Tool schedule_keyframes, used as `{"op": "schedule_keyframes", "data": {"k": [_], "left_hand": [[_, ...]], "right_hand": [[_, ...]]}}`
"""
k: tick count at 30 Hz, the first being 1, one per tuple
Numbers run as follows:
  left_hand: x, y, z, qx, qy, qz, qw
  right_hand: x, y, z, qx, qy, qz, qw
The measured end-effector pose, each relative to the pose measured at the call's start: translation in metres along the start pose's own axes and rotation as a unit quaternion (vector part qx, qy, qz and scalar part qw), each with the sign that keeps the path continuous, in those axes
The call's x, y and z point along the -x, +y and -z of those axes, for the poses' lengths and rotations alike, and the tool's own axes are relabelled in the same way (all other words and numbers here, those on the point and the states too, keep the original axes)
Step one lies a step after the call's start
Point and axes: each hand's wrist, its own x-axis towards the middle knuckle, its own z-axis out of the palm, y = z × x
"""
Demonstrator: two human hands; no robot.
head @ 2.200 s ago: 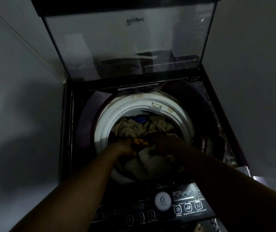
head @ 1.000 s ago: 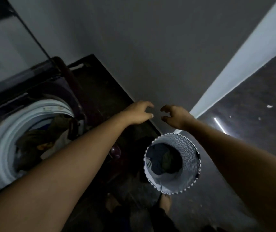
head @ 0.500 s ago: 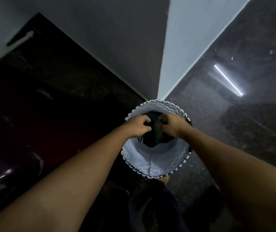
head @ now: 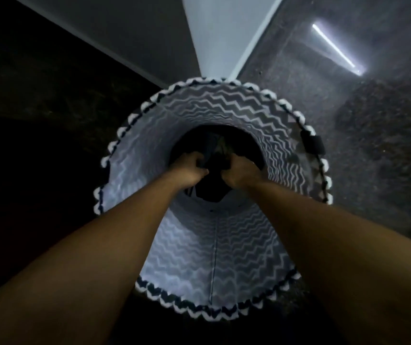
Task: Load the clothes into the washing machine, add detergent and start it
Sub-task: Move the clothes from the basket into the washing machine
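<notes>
From the head camera, the only view I have, I am looking straight down into a tall laundry basket (head: 224, 257) with a zigzag-patterned wall and a scalloped black-and-white rim, standing on a dark speckled floor (head: 373, 158). Both forearms reach down the middle of it from the near edge. My left hand (head: 188, 168) is clenched on a dark bundle of clothes (head: 212, 188) at the bottom of the basket, and my right hand (head: 240, 171) is closed on the same bundle just beside it, the two fists nearly touching. I judge that both hands grip together because the load sits deep and is loose, so two holds gather more cloth and keep pieces from trailing off on the way up. The light is poor and the cloth is nearly black, so I cannot tell how many garments are in the bundle or whether any lie beneath it. A small dark tab (head: 312, 144) sits on the right rim, probably a handle. At the far side a pale wall corner (head: 214, 33) meets the floor, and a bright strip of reflected light (head: 334, 46) lies far right. The washing machine is not in sight here, so the lift will need a turn towards it. Detergent and starting remain undone, as I judge it.
</notes>
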Motion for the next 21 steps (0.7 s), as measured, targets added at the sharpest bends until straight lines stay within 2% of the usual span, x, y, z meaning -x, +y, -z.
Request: {"op": "schedule_keyframes", "data": {"k": [8,11,14,18,21], "left_hand": [[-0.08,-0.035,-0.038,0.033,0.068,-0.033,0.997],[-0.098,-0.047,-0.049,0.097,0.053,-0.029,0.993],[-0.112,-0.055,-0.062,0.171,0.038,-0.002,0.984],[-0.116,-0.059,-0.072,0.184,0.044,-0.002,0.982],[-0.103,-0.052,-0.068,0.203,0.027,0.006,0.979]], "right_hand": [[-0.078,0.025,-0.03,-0.003,0.039,-0.008,0.999],[-0.097,0.035,-0.036,0.026,0.046,-0.005,0.999],[-0.113,0.045,-0.044,0.025,0.007,-0.037,0.999],[-0.115,0.057,-0.052,0.051,0.004,-0.011,0.999],[-0.099,0.053,-0.046,0.006,0.018,-0.055,0.998]]}}
